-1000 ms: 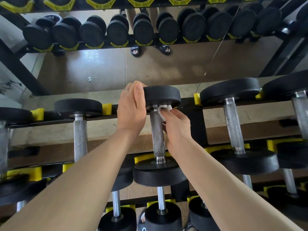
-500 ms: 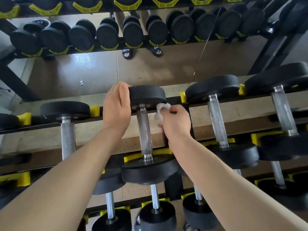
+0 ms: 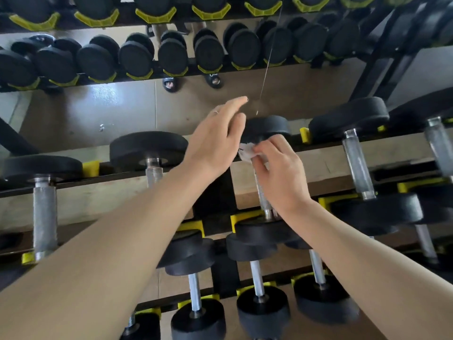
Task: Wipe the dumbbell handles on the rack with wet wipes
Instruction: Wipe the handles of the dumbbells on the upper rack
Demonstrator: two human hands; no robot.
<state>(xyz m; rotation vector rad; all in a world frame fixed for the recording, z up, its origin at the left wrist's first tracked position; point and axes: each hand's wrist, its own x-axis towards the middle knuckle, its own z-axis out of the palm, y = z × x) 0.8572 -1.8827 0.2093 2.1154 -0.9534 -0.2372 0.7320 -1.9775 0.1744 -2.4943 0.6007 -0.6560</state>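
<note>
The right hand (image 3: 282,173) reached forward from a bare forearm, knuckles up and wrist bent slightly down, its fingers curled round a crumpled white wet wipe (image 3: 246,151) and pressing it against the top of a dumbbell handle (image 3: 263,192), just under that dumbbell's far black head (image 3: 267,127). The steel handle ran down from under the palm to the near head (image 3: 259,231), which sat in a yellow cradle (image 3: 241,218). The left hand (image 3: 215,141) hung just to the left of the wipe, fingers straight and close together, pointing up and away, the thumb alongside the far head; whether it touched the head could not be told, and it held nothing. A ring (image 3: 215,112) showed on one finger. Between the two hands only a narrow gap lay, filled by the wipe's edge. To the right of the right hand, a clear stretch of rack rail (image 3: 326,153) separated it from the next dumbbell (image 3: 358,163), which was well apart. To the left of the left hand, another dumbbell (image 3: 152,153) stood near the forearm. Below both wrists a lower tier (image 3: 220,312) of smaller dumbbells sat close together. Beyond the fingertips, a mirror (image 3: 137,106) showed the floor and more racked dumbbells.
</note>
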